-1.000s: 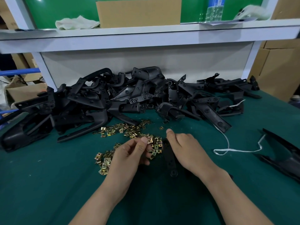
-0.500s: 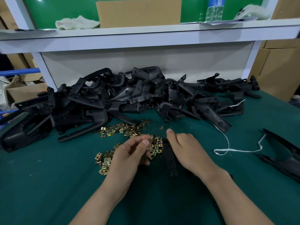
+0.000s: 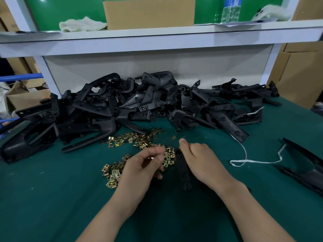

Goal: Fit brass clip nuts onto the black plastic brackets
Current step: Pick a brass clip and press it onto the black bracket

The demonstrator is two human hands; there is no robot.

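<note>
Scanning the shelf from the left: a pale cloth, a brown carton, then a clear bottle with a blue label, and the print on that label is too blurred to read.

Down to the green counter now, again from the left. An open cardboard box sits beyond the counter's far-left edge. A big tangle of black plastic brackets sprawls along the back wall. Just in front of it, the brass clip nuts lie scattered in a loose band running down toward the person.

The left hand hangs right over the near end of that scatter, fingers curled in, thumb close to the fingertips. It's motion-blurred, so I cannot tell whether a nut is pinched there. Nuts show on both sides of its fingertips.

Just to the right, one black bracket lies flat on the counter, a long strip pointing away from the person, with the nearest nuts just beside its left edge. The right hand holds it: thumb stretched up by the far end, fingers curled down over its right side. The bracket sits between the two hands, which are close together.

Further right, a white string loops across the counter, apart from the hands. Stacked brown cartons stand beyond the right edge, and a separate black part lies at the far right.
</note>
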